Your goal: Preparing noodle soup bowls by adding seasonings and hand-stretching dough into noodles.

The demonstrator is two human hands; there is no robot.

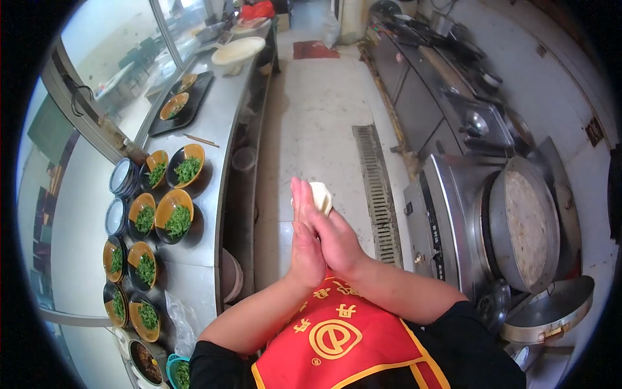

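A flat, pale piece of dough (321, 198) sticks out past the fingers of my two hands, folded along one side. My left hand (307, 253) and my right hand (340, 238) are pressed palm to palm in front of the red apron (362, 352), holding the dough between them. The palms hide the rest of the piece. Both hands are in the air above the tiled floor, between the steel counter on the left and the stove on the right.
On the steel counter (197, 265) stand several bowls (176, 214) of chopped greens, stacked small bowls (116, 216), a black tray (194, 109), chopsticks (201, 140) and a plastic bag (180, 321). To the right, a large pan (527, 228) of whitish contents sits on the stove (444, 194). A drain grate (376, 189) crosses the floor.
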